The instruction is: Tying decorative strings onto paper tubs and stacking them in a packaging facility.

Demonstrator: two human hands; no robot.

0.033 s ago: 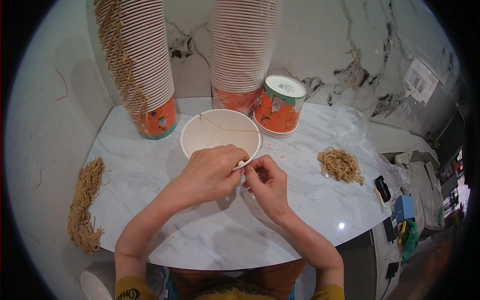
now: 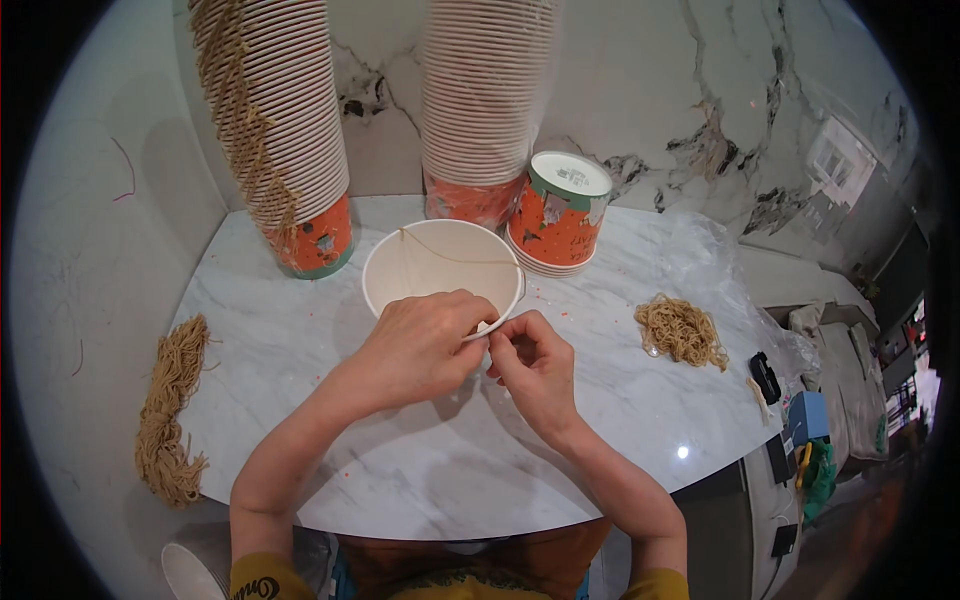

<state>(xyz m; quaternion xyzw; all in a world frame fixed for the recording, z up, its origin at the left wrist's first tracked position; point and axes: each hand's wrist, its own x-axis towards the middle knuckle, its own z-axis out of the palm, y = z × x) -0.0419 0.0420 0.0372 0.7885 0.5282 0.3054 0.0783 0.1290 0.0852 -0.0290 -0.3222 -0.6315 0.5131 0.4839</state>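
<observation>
A white paper cup stands open side up in the middle of the marble table. A thin tan string runs across its inside from the far rim. My left hand lies over the cup's near rim with its fingers closed on the edge. Touching it on the right, my right hand pinches the string's end between thumb and forefinger just outside the rim.
Two tall stacks of cups stand at the back, the left stack with strings hanging from it, the other stack plain. A short upside-down orange cup stack sits beside them. A string bundle lies far left, a loose string pile right.
</observation>
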